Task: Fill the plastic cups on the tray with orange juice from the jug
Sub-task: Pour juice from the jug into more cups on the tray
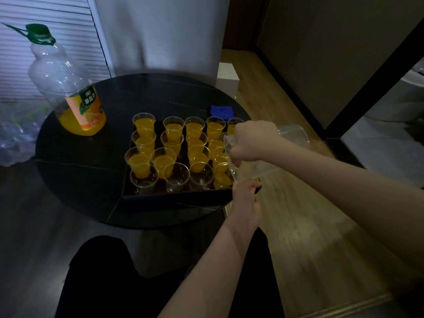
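Observation:
A dark tray (174, 196) on a round black table holds several clear plastic cups. Most hold orange juice (144, 125). Three cups in the near row stand empty (176, 177), while the near-right cup (222, 179) has juice in it. My right hand (252, 141) grips the handle of a clear jug (259, 166), tipped steeply with its spout down over the near-right cup; the jug looks almost drained. My left hand (246, 198) holds the tray's near-right corner, fingers curled over its edge.
A large juice bottle (68, 88) with a green cap stands at the table's left, a little juice at its bottom. A blue cloth (221, 110) lies behind the tray. Crumpled clear plastic (16, 134) lies on the floor at left. My dark-clothed knees are below the table.

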